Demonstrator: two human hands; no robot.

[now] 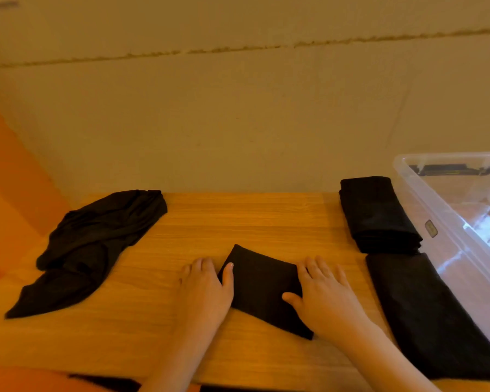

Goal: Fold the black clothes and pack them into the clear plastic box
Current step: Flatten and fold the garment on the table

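A small folded black garment [262, 287] lies in the middle of the wooden table [238, 216]. My left hand [205, 290] rests flat at its left edge, thumb on the cloth. My right hand [321, 292] lies flat on its right edge, fingers spread. An unfolded black garment [94, 244] is crumpled at the left. Two folded black pieces sit at the right: a thick stack [376, 213] farther back and a flat one [427, 315] nearer me. The clear plastic box [450, 210] stands at the far right, open, with no clothes visible inside.
A beige wall rises directly behind the table. Orange floor [9, 199] shows to the left of the table. The box carries a black latch on its far rim [453, 169]. The flat folded piece lies against the box's side.
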